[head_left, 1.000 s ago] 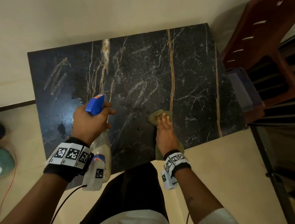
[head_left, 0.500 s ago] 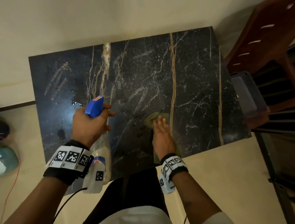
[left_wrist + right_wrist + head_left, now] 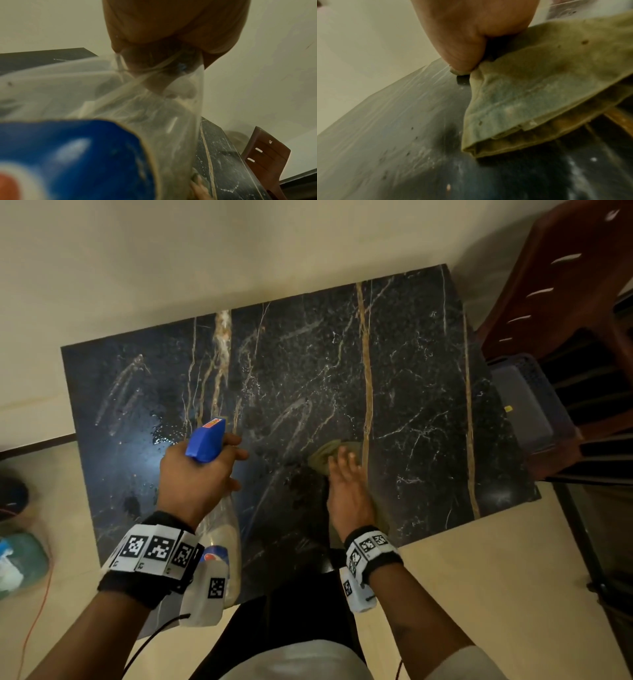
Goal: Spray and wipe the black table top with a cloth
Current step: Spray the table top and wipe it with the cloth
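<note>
1. This looks like a room in a home: a black marble table (image 3: 394, 378) stands against a plain cream wall (image 3: 239, 244), beyond both hands.
2. A brown plastic chair (image 3: 565, 285) is right of the right hand.
3. The floor (image 3: 479, 594) has pale tiles.

Dim, warm yellowish indoor light in all views. Head view: bluish-white glare patch on wet tabletop (image 3: 144, 460) at left; dark shadow on near middle of tabletop beside right hand (image 3: 349, 494). Wide-angle bending at edges; chair (image 3: 561, 313) at right dark, low in detail. Left wrist view: spray bottle (image 3: 82, 159) close to lens, label heavily blurred. Right wrist view: soft, grainy; cloth (image 3: 539, 88) moderately sharp, pale sheen across tabletop.
</note>
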`<state>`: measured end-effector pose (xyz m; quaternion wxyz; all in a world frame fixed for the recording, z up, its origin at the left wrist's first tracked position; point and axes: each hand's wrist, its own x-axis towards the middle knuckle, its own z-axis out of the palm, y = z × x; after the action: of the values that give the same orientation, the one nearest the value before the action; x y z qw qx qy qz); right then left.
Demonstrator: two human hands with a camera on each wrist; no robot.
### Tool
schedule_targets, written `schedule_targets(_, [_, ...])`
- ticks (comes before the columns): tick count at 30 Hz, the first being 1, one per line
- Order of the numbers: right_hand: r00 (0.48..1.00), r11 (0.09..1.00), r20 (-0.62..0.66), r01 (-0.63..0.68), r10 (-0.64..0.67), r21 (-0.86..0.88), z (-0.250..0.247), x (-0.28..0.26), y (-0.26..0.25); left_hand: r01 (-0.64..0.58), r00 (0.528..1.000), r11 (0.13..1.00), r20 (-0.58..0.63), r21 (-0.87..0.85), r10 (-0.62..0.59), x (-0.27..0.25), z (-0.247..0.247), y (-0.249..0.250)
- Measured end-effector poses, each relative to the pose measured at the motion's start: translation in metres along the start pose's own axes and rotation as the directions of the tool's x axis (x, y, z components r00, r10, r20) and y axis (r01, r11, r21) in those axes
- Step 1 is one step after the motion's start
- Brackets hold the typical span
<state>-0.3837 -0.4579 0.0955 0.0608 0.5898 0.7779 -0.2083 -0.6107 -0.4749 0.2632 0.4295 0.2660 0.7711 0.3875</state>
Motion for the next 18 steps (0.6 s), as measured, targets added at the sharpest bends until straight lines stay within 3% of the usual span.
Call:
schedule_targets(2, [0.984,0.986,0.063,0.167,-0.165,-0.021,0.003,-0.008,-0.007,-0.004,1.0,1.0,0.019,-0.001,0.004,0.002,0.005,0.004])
schedule_targets(4, [0.968,0.972,0.095,0.236,-0.233,-0.012,-0.002,-0.005,0.001,-0.009,0.999,1.0,0.035,-0.016,0.01,0.003,0.01,0.009])
schedule_targets(6, [0.981,0.984,0.078,0.176,-0.176,0.009,-0.01,0.003,0.015,-0.012,0.999,1.0,0.047,-0.025,0.013,0.005,0.014,0.013])
schedule_targets(8, [1.0,0.999,0.018,0.024,-0.025,0.021,-0.018,0.014,0.029,-0.014,0.999,0.999,0.048,-0.033,0.015,0.007,0.016,0.015])
schedule_targets(12, [0.988,0.989,-0.048,-0.143,0.145,0.031,-0.021,0.03,0.023,-0.014,0.999,1.0,0.033,-0.027,0.015,0.017,0.014,0.016])
schedule_targets(14, [0.996,0.996,-0.011,-0.089,0.089,-0.011,-0.014,0.025,0.007,-0.01,0.999,0.999,0.031,-0.032,0.011,0.022,0.013,0.016])
schedule_targets(18, [0.981,0.984,0.087,0.176,-0.172,-0.039,0.002,0.009,-0.025,-0.011,0.999,1.0,0.036,-0.028,0.012,0.025,0.012,0.019])
